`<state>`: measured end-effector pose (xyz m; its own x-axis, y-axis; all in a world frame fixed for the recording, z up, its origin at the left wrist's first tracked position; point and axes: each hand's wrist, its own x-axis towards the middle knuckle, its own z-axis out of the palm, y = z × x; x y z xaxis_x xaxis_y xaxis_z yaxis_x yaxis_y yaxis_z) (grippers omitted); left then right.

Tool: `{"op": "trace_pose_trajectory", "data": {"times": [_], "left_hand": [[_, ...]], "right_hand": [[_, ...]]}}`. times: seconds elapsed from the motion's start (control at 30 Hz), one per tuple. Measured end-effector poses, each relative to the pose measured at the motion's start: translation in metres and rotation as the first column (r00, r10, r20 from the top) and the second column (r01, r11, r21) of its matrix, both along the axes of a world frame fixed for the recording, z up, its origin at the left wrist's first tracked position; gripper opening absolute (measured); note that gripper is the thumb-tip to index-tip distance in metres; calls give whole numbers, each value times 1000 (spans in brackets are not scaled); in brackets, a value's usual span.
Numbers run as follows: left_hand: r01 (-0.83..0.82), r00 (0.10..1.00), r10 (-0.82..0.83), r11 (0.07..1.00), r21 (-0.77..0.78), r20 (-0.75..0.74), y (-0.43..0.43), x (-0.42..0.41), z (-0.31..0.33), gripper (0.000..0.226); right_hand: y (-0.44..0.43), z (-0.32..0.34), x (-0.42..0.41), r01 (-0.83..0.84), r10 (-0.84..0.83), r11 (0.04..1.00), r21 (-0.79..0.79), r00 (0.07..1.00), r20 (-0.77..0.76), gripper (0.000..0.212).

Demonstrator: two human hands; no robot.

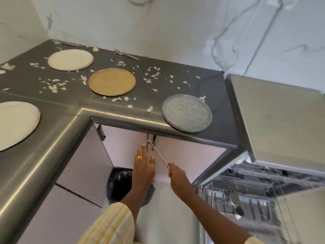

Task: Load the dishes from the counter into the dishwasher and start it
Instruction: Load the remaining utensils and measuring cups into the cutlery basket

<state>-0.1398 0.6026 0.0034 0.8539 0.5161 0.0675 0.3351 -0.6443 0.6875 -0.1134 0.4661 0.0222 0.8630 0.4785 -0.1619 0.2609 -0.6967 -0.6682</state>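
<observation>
My right hand (176, 174) grips a thin white plate (158, 153) by its rim; the plate is seen edge-on, tilted, below the counter's edge and above a bin. My left hand (144, 164), with a ring on one finger, lies flat with straight fingers against the plate's left face. On the dark counter (26, 81) lie a white plate (70, 59), a tan plate (112, 82), a grey speckled plate (187, 113) overhanging the front edge, and another white plate (15, 124) at the far left. The dishwasher (249, 189) stands open at the lower right with wire racks showing.
A bin with a black liner (120, 184) sits on the floor under my left forearm. White scraps (54, 86) are strewn over the counter. Two sets of forks (126, 54) lie by the marble back wall. A pale panel (281, 124) stands above the dishwasher racks.
</observation>
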Motion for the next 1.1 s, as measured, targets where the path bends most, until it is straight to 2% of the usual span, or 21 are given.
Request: {"op": "trace_pose_trajectory", "data": {"times": [0.1, 0.27, 0.43, 0.57, 0.63, 0.7, 0.8, 0.93, 1.03, 1.1], "left_hand": [[102, 993, -101, 995, 18, -55, -57, -4, -15, 55], [275, 945, -269, 961, 11, -187, -157, -16, -48, 56], [474, 845, -436, 878, 58, -311, -246, -19, -80, 57], [711, 675, -608, 686, 151, -417, -301, -11, -112, 55], [797, 573, -662, 587, 142, -483, -323, -5, -134, 58], [847, 504, -690, 514, 139, -519, -344, 8, -160, 63], [914, 394, -684, 364, 181, -614, -370, 33, -203, 66], [958, 286, -666, 215, 190, -689, -398, 75, -258, 66], [978, 203, -671, 105, 179, -713, -423, 122, -309, 67], [979, 185, -671, 60, 196, -718, -437, 154, -343, 68]], "right_hand": [[-58, -20, -15, 40, -43, 997, -73, 998, -46, 19], [-156, -44, -38, 208, -218, 975, -73, 964, -154, 23], [-250, -76, -67, 468, -465, 881, -67, 830, -309, 26], [-315, -109, -79, 667, -659, 734, -129, 653, -373, 26], [-344, -132, -82, 759, -758, 621, -198, 517, -397, 26], [-373, -158, -78, 801, -815, 546, -247, 439, -379, 28], [-413, -195, -61, 838, -856, 479, -262, 378, -353, 24], [-457, -250, -29, 930, -889, 312, -192, 214, -405, 18], [-481, -304, 8, 964, -857, 208, -163, 99, -505, 14], [-496, -338, 36, 975, -814, 145, -171, 19, -581, 21]]}}
